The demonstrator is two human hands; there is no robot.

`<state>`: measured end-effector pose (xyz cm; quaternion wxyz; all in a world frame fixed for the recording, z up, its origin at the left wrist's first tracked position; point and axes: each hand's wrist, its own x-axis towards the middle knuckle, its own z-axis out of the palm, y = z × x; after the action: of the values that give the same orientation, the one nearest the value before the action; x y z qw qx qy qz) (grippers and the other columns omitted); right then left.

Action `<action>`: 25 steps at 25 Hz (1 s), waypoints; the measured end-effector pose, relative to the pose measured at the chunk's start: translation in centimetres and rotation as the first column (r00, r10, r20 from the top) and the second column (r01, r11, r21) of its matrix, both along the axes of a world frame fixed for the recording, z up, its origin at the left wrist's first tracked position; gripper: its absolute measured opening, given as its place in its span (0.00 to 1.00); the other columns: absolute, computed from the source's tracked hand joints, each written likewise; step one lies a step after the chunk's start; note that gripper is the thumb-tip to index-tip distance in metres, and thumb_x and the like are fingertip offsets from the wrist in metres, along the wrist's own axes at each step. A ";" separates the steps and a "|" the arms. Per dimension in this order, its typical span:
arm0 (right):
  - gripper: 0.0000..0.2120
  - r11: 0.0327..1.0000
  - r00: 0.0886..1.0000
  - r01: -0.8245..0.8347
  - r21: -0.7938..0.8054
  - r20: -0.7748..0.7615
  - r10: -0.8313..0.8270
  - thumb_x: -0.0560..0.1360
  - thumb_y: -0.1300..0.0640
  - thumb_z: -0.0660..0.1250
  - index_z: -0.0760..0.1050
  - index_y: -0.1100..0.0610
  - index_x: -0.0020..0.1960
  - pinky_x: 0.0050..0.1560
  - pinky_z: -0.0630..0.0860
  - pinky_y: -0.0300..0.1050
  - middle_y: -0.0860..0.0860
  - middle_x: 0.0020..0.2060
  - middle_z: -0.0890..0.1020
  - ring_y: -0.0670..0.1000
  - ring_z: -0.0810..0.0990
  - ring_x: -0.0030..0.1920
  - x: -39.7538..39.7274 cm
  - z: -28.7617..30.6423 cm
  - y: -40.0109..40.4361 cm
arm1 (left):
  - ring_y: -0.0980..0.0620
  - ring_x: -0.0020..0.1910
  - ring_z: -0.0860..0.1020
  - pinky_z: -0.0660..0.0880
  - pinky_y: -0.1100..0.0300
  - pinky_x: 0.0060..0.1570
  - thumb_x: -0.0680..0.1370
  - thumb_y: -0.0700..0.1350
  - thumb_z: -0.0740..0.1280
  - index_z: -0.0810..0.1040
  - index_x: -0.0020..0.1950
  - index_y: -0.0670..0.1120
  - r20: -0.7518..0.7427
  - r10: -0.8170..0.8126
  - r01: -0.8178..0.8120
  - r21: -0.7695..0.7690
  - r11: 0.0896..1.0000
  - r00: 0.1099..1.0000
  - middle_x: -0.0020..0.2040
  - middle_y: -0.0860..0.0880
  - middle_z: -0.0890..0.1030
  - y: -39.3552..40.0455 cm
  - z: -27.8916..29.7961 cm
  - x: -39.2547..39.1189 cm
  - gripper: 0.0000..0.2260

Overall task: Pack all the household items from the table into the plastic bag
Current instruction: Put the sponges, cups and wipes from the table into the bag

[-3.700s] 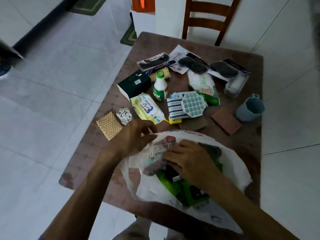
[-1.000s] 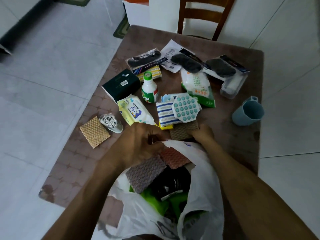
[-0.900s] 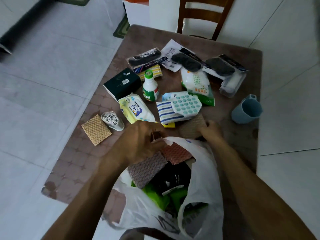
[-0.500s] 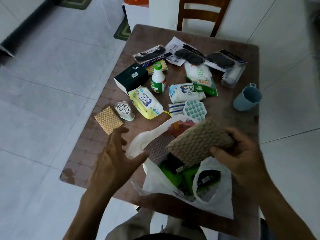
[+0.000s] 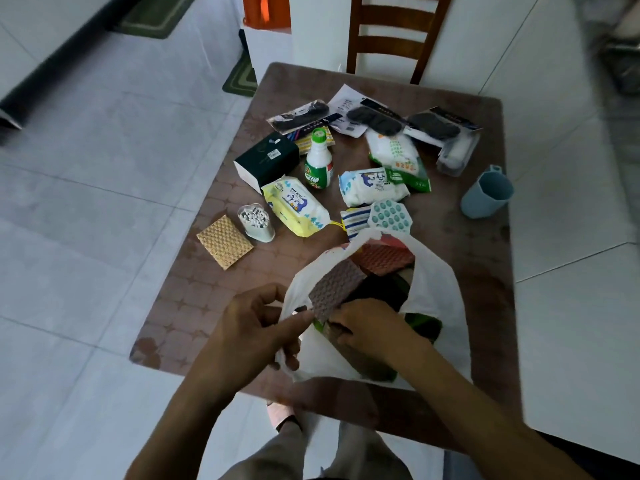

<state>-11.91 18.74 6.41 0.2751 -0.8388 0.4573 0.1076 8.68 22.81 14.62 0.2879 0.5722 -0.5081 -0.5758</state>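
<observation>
My left hand (image 5: 258, 327) pinches the near rim of the white plastic bag (image 5: 438, 299) at lower centre, fingers closed on the film, I judge to keep the mouth open; my right hand (image 5: 369, 329) is sunk into that mouth, curled over a scouring pad (image 5: 334, 336) that it seems to be pushing down, though whether it grips it I cannot tell; a greyish pad (image 5: 334, 289) and a reddish pad (image 5: 382, 258) stand on edge inside, likely to save room; most items wait unpacked on the brown patterned table (image 5: 214, 296): a tan pad (image 5: 224, 241) and a tub of cotton buds (image 5: 255, 221) at centre left, a yellow wipes pack (image 5: 294, 206), a green-capped bottle (image 5: 318, 161), a dark box (image 5: 266, 161), a blue cup (image 5: 486, 192) at the right; dark packets lie along the far edge; a wooden chair (image 5: 394, 32) stands at top centre; pale floor tiles (image 5: 86, 168) surround the table
</observation>
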 end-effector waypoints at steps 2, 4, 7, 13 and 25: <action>0.12 0.979 0.963 0.147 -0.139 0.246 -0.110 0.78 0.49 0.63 0.80 0.53 0.55 0.47 0.78 0.47 0.52 0.50 0.84 0.52 0.81 0.47 -0.7 0.8 0.2 | 0.51 0.27 0.82 0.78 0.60 0.26 0.71 0.60 0.68 0.82 0.42 0.53 0.121 0.012 -0.009 -0.028 1.000 0.993 0.32 0.49 0.84 -0.3 0.1 -0.1 0.11; 0.09 0.897 0.835 0.367 -0.245 0.513 -0.201 0.76 0.47 0.65 0.81 0.50 0.48 0.41 0.79 0.40 0.47 0.43 0.85 0.45 0.82 0.41 -2.8 2.1 -0.6 | 0.55 0.29 0.81 0.78 0.57 0.28 0.69 0.66 0.64 0.81 0.39 0.52 0.312 0.087 -0.045 -0.138 0.989 0.946 0.32 0.51 0.83 -1.3 0.5 -0.3 0.19; 0.07 0.724 0.570 0.676 -0.136 0.720 -0.396 0.75 0.47 0.66 0.80 0.48 0.47 0.38 0.79 0.38 0.43 0.38 0.83 0.41 0.81 0.38 -6.8 3.2 -5.4 | 0.60 0.34 0.79 0.75 0.61 0.30 0.70 0.70 0.60 0.79 0.42 0.52 0.474 0.183 -0.009 -0.345 0.938 0.862 0.36 0.56 0.81 -4.4 1.8 -1.7 0.22; 0.23 0.851 0.865 0.495 -0.178 0.198 -0.461 0.73 0.59 0.69 0.72 0.49 0.67 0.51 0.78 0.51 0.52 0.61 0.80 0.54 0.80 0.55 -11.1 -2.4 -18.0 | 0.51 0.48 0.78 0.74 0.53 0.48 0.72 0.52 0.73 0.82 0.46 0.49 0.649 -0.193 0.525 -0.366 0.769 0.736 0.48 0.51 0.81 -11.7 1.8 -7.2 0.08; 0.15 0.920 0.916 -0.186 -0.345 -0.399 0.035 0.73 0.46 0.68 0.78 0.49 0.56 0.58 0.66 0.54 0.51 0.57 0.77 0.58 0.71 0.60 -9.9 -7.4 -24.4 | 0.54 0.52 0.79 0.77 0.53 0.50 0.72 0.45 0.73 0.81 0.54 0.52 0.647 -0.232 0.501 -0.268 0.823 0.726 0.55 0.54 0.81 -13.1 -2.8 -7.7 0.12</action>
<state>-21.84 -5.62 -0.99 0.0075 -0.8630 0.4654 0.1964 0.99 9.68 11.82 0.1107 0.5290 -0.7895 -0.2907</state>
